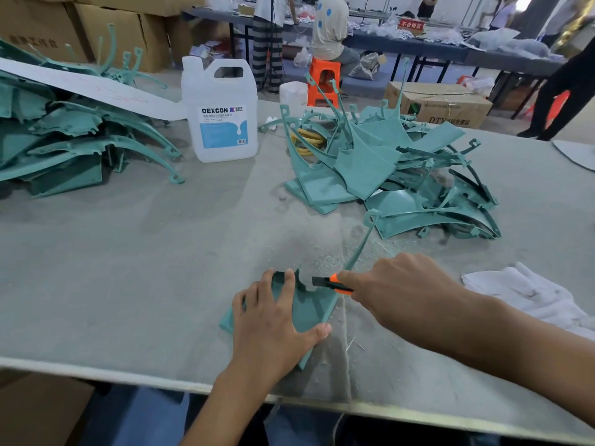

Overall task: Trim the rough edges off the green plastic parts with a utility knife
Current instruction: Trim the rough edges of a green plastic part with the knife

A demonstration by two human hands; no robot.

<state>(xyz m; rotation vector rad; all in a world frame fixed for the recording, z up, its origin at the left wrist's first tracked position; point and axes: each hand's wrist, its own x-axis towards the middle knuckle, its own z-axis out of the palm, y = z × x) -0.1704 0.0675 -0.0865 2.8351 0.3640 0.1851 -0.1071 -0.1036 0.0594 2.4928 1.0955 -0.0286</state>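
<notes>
Left hand (273, 320): near centre, palm down, fingers spread and nearly straight, pointing far; thumb stretched out to the right. It presses flat on the green plastic part (309, 307).
Left forearm (225, 403): bare, rising from the near edge and angled far and slightly right.
Right hand (396, 284): just right of the left hand, back of the hand up, knuckles far, fingers curled round the utility knife (331, 282), whose tip points left.
Right forearm (515, 342): bare, entering from the near right and running diagonally far-left; wrist straight.
</notes>
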